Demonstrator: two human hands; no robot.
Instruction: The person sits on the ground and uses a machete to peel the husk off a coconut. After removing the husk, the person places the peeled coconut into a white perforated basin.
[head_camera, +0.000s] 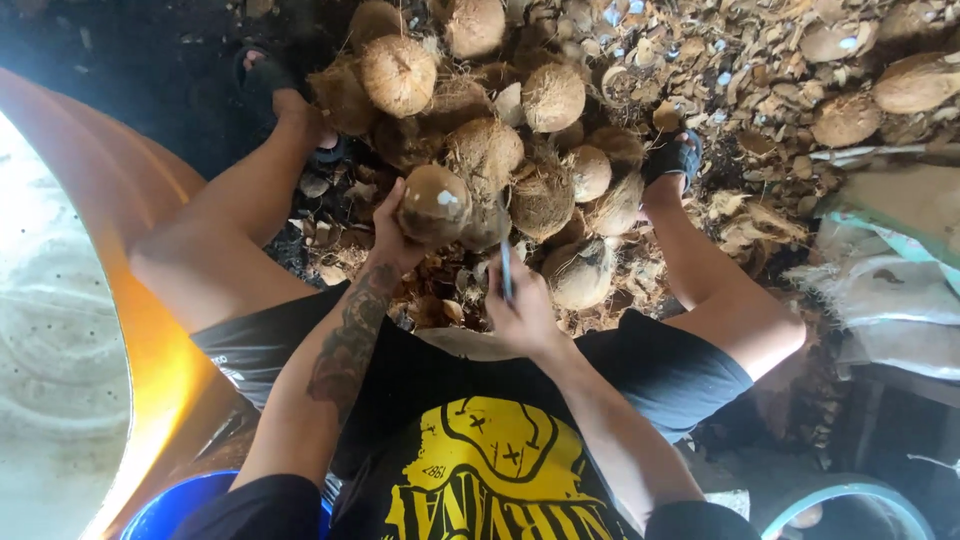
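Observation:
I sit with knees apart over a heap of husked coconuts (520, 150). My left hand (392, 235) grips one brown coconut (433, 203) from its left side and holds it up in front of the heap. My right hand (520, 310) is closed round the handle of a knife (506, 268), whose narrow blade points up toward the held coconut. The blade tip stands just right of and below that coconut; I cannot tell whether it touches.
Dry husk and shell scraps (760, 70) cover the ground at the back right. A large orange basin (120, 200) curves along the left. A blue tub (170, 510) sits bottom left, another round container (850, 505) bottom right. Pale sacks (890, 270) lie on the right.

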